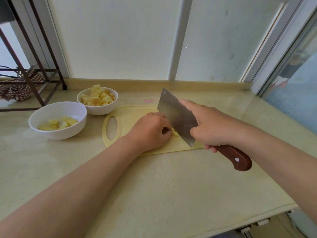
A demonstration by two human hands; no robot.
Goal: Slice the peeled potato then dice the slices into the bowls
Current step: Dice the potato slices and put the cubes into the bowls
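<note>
On the pale yellow cutting board [130, 117] my left hand [151, 131] is curled over potato pieces [174, 133], which it hides almost fully. My right hand [211, 126] grips the wooden handle of a cleaver [176, 115], index finger laid along the blade's back. The blade stands just right of my left fingers, its edge down at the board. A near white bowl [57, 120] holds a few potato pieces in water. A far white bowl [97, 101] is heaped with diced potato.
The beige counter [154, 186] ends at a front edge on the lower right. A dark metal rack [34, 79] with a patterned cloth stands at the back left. White panels and a window frame [283, 48] close off the back and right.
</note>
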